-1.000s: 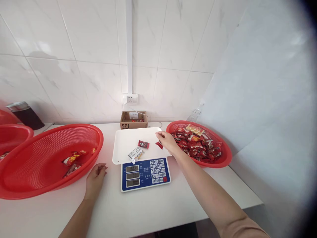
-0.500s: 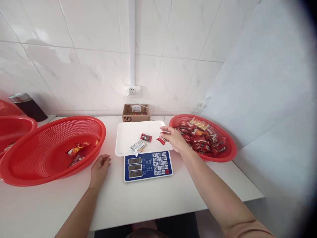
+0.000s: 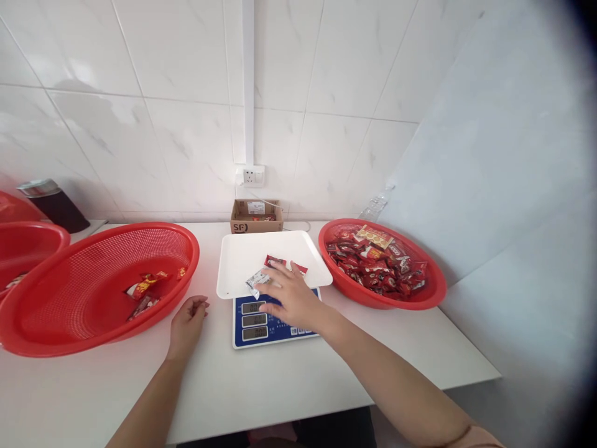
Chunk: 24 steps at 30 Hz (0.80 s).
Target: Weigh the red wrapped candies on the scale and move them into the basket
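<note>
My right hand (image 3: pixel 291 295) is spread over the front of the white weighing tray (image 3: pixel 228 261) and the blue scale panel (image 3: pixel 275 336), hiding most of the keypad. Its fingers are apart and hold nothing. By the fingertips lie a silver-wrapped snack (image 3: pixel 254 280) and a dark red packet (image 3: pixel 274 260). A red-and-white packet (image 3: pixel 298 269) shows partly behind the fingers. My left hand (image 3: pixel 188 326) rests on the table, left of the scale, with fingers curled in and nothing visible in them.
On the right, a red basket (image 3: pixel 329 283) is heaped with red-wrapped snacks. Another red basket (image 3: pixel 88 261) at left holds several packets. Behind the tray stands a small cardboard box (image 3: pixel 256 228) near the wall. A dark flask (image 3: pixel 58 208) is at far left.
My right hand has let go of the red-and-white packet, which now lies on the tray. The hand has moved left and nearer, with fingers spread. My left hand stays in place.
</note>
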Available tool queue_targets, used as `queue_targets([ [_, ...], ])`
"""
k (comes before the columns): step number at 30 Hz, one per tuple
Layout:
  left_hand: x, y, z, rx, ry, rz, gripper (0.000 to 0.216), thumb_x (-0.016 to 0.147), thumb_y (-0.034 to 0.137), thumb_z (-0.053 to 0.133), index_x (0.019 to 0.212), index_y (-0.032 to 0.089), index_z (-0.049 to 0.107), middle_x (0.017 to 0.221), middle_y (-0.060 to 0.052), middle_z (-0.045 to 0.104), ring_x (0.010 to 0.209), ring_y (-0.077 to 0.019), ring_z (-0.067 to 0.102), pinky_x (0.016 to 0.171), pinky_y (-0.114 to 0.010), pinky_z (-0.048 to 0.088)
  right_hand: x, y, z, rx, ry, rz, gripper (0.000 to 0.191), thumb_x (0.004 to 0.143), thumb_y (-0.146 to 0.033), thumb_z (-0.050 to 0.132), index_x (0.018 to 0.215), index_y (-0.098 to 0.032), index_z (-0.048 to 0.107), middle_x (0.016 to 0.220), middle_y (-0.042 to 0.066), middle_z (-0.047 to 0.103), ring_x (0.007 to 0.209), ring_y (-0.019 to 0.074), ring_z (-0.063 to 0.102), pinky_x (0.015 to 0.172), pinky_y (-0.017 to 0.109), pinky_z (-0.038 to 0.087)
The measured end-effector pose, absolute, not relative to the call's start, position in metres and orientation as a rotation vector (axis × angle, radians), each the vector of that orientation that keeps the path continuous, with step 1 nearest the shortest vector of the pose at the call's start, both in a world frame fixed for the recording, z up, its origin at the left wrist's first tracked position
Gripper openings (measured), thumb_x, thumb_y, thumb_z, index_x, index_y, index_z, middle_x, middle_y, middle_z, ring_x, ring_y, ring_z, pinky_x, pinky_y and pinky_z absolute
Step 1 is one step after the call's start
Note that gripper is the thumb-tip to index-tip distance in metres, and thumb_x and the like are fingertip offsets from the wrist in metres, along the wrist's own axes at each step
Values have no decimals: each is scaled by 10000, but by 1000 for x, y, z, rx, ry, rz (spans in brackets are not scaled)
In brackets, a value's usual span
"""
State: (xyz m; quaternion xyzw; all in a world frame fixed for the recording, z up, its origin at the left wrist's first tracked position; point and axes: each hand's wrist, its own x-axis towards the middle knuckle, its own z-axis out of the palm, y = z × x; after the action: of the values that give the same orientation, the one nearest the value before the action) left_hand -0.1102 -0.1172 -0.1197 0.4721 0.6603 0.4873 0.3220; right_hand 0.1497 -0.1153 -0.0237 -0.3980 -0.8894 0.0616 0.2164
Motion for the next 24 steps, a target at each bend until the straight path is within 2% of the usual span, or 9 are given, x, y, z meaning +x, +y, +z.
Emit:
queue_targets([
  [5,-109,-118,-118,1245,1750,1267,307,661,417,508,855,190,579,827,-37,623,703,-166,583,722,-321,484,142,-116,-32,-1187,-2528,208,437,879,-497,338,1244,-314,493,1350,49,444,1310,290,237,1019,616,82],
  [9,-109,-118,-116,1244,1763,1261,304,656,417,503,845,192,582,823,-39,629,708,-173,592,720,-324,487,149,-103,-31,-1286,-2505,284,439,885,-489,327,1261,-318,475,1398,51,375,1317,301,225,1012,624,85],
  [12,-109,-118,-116,1239,1778,1241,310,636,418,508,840,196,582,824,-42,638,709,-184,601,727,-338,486,172,-94,-21,-1289,-2394,268,412,899,-424,335,1277,-314,456,1407,49,360,1319,263,235,1035,574,124],
  [15,-110,-116,-116,1249,1813,1220,320,625,434,503,836,208,582,829,-37,647,715,-190,609,740,-342,483,221,-84,-9,-1370,-2138,190,375,883,-312,390,1232,-256,515,1291,71,505,1240,219,379,1029,445,262],
  [18,-110,-115,-114,1269,1841,1170,318,625,435,492,844,225,586,844,-30,658,725,-196,618,742,-346,481,284,-79,-6,-1686,-1891,176,346,854,-280,431,1165,-214,567,1171,85,594,1060,203,543,933,358,380],
  [21,-109,-115,-110,1288,1859,1129,303,618,421,484,827,229,590,838,-33,667,727,-209,624,740,-356,481,334,-80,-13,-2096,-1868,319,289,791,-248,511,1044,-194,640,1009,100,666,923,233,604,825,350,425],
  [24,-107,-116,-106,1298,1868,1137,295,605,417,482,806,230,591,804,-28,668,711,-213,625,727,-353,486,354,-82,-23,-2154,-1904,421,238,713,-241,596,932,-212,686,875,78,696,775,219,629,719,307,443],
])
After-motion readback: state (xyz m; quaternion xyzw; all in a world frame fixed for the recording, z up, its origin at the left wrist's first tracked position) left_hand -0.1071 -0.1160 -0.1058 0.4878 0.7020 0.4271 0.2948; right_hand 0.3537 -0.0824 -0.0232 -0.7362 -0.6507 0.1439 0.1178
